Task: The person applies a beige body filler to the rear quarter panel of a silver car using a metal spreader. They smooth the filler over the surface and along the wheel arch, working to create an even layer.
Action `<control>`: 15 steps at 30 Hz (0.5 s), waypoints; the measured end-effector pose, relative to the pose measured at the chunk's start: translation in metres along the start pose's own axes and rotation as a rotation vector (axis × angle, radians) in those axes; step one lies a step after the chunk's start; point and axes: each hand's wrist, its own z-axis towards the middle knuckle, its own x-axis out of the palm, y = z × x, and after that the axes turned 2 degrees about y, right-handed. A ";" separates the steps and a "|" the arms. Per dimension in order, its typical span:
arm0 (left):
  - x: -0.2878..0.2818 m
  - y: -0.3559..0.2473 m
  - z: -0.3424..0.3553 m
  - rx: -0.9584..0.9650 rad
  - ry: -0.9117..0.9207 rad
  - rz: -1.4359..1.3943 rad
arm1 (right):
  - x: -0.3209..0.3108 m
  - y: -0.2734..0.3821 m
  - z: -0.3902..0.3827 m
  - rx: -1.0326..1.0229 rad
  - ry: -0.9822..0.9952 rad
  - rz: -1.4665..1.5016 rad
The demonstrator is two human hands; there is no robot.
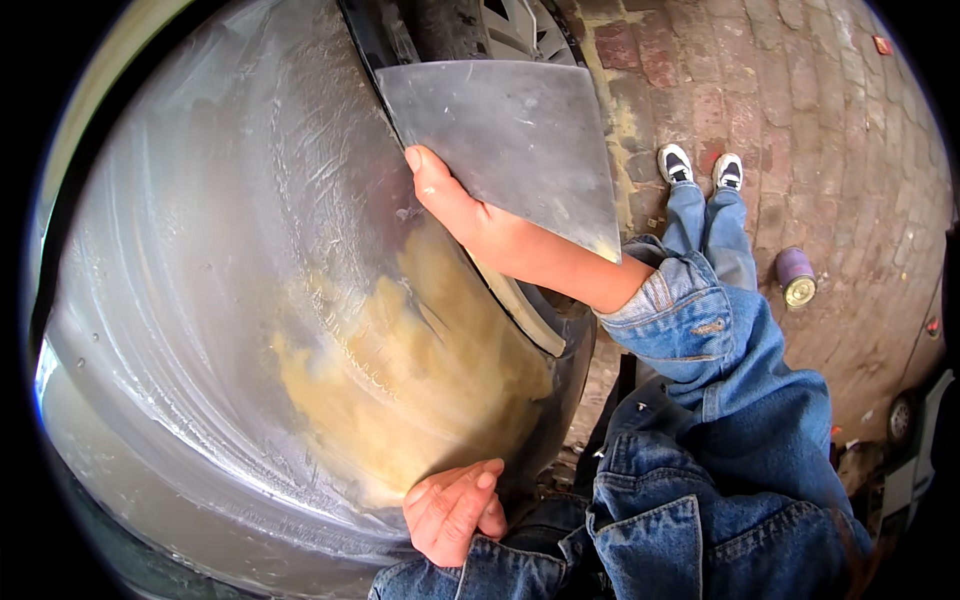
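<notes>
In my right hand (455, 205) is a flat grey plate (505, 130), wide and four-sided, with a yellowish smear at its lower corner. My thumb shows along its edge; the fingers are hidden behind it. Below, my left hand (455, 512) is curled closed at the lower edge of a yellowish-tan filler patch (420, 350); whether it grips something small, I cannot make out. The patch spreads unevenly over a dull grey car body panel (200, 250) with whitish streaks and scuffs. A dark gap borders the panel, and the plate overlaps it.
A car wheel (515, 28) shows behind the plate. On the brick paving (790, 130) at the right are a purple tin (797, 278) and a small red object (882, 45). Legs in jeans and white-and-black shoes (677, 163) stand there. Another vehicle (912, 465) is at the lower right.
</notes>
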 end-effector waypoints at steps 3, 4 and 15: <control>0.000 0.001 -0.002 -0.009 -0.006 -0.001 | -0.005 -0.006 -0.002 0.014 0.069 -0.015; 0.000 0.001 -0.002 -0.011 -0.003 -0.005 | -0.010 -0.008 -0.002 0.009 0.100 -0.042; 0.001 -0.004 0.002 -0.021 -0.007 0.033 | -0.016 -0.003 0.002 0.027 0.052 0.069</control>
